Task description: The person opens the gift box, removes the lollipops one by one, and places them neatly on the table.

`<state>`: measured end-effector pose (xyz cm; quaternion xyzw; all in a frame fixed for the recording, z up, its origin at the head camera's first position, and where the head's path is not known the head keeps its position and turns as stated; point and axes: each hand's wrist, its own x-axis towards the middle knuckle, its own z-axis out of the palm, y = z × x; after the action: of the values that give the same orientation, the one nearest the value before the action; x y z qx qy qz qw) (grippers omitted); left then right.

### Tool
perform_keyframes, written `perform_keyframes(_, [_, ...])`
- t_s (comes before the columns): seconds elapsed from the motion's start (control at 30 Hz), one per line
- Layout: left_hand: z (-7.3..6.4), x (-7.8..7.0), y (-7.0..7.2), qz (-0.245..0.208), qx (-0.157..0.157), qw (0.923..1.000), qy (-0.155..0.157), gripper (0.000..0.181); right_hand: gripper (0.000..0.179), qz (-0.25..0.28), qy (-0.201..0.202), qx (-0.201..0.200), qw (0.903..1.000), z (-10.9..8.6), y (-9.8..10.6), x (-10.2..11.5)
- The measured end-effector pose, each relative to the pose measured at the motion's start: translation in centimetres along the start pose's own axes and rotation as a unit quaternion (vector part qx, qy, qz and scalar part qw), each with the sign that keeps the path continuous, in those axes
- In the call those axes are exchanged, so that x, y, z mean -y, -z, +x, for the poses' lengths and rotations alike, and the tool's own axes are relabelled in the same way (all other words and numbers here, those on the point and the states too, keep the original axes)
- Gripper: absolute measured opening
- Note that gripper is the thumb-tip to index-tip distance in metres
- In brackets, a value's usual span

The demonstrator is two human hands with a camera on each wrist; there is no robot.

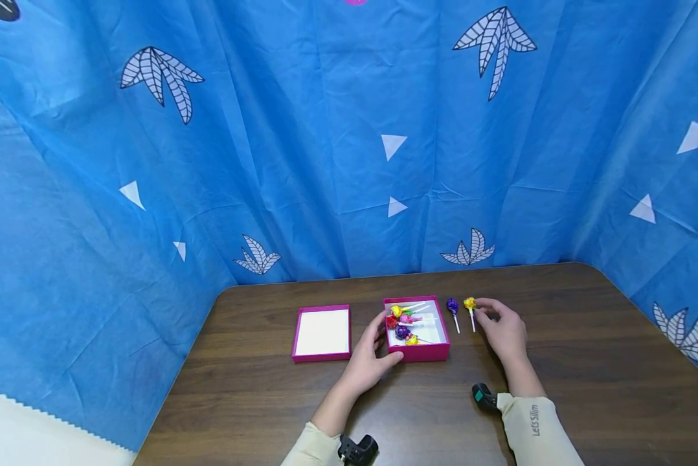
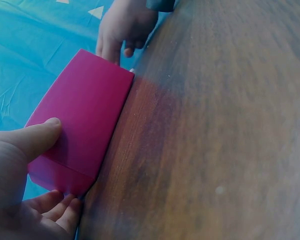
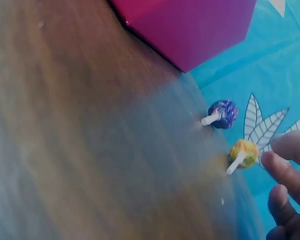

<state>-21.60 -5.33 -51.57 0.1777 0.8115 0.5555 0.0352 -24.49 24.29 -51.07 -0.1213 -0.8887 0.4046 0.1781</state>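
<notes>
An open magenta box (image 1: 420, 353) holds several wrapped lollipops, among them a dark purple one (image 1: 403, 332) and a red one (image 1: 392, 321). My left hand (image 1: 368, 362) grips its front left corner, thumb on the front face and fingertips at the left side, as the left wrist view shows. To the right of the box lie a purple lollipop (image 1: 452, 305) and a yellow lollipop (image 1: 470, 303), sticks toward me. Beside the yellow one is my right hand (image 1: 505, 330), its fingers loosely bent; the right wrist view shows a slight gap between fingertips and candy.
The magenta box lid (image 1: 322, 356), white inside, lies left of the box on the brown wooden table (image 1: 256, 401). A blue patterned curtain (image 1: 349, 162) hangs behind and along both sides of the table.
</notes>
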Motion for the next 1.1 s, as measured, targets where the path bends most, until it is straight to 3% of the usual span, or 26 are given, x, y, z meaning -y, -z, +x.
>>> perform_keyframes(0.33, [0.1,0.0,-0.1,0.004,0.002,1.0,-0.002,0.082,0.024,0.057,0.018,-0.019,0.998,-0.4,0.5,3.2])
perform_keyframes(0.53, [0.2,-0.1,0.0,0.002,0.001,1.0,-0.001,0.082,0.028,0.088,0.049,0.017,0.9947,-0.9,0.6,5.6])
perform_keyframes(0.83, [0.4,-0.2,0.1,0.001,0.0,1.0,0.006,0.081,0.028,0.039,0.079,0.093,0.9918,-1.3,-0.8,7.4])
perform_keyframes(1.1, [0.3,0.3,0.1,-0.001,-0.001,0.9999,0.011,0.081,0.023,-0.029,0.114,0.111,0.9868,-1.8,-2.4,7.8])
